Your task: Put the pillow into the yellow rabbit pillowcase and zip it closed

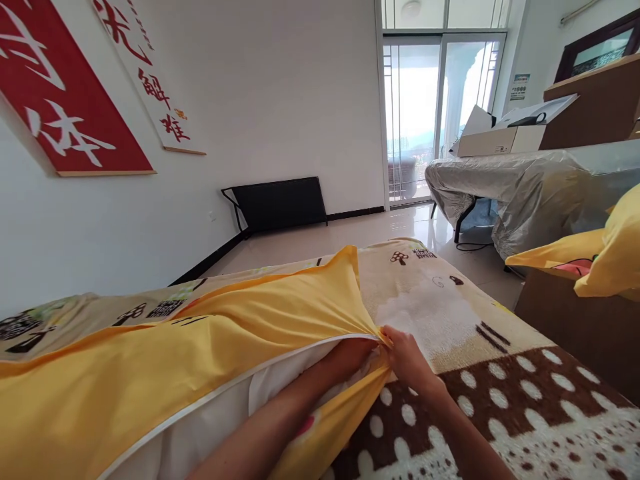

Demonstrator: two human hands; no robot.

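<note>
A long yellow pillowcase (220,353) lies on the bed, its zip-edged side gaping toward me. White filling, probably a pillow (225,417), shows inside the opening. My left hand (353,353) reaches through the gap to the right end of the case. Its fingers are hidden under the yellow cloth. Outside, my right hand (403,350) is closed on the gathered end of the pillowcase, just beside the left fingertips' side. The cloth is drawn into creases there, and one corner points upward.
A patterned blanket (450,300) covers the bed. More yellow fabric (613,250) rests on a brown box (565,333) at the right. Behind stand a plastic-covered table (530,180) with an open carton (500,140), and a folded black frame (280,203) against the wall.
</note>
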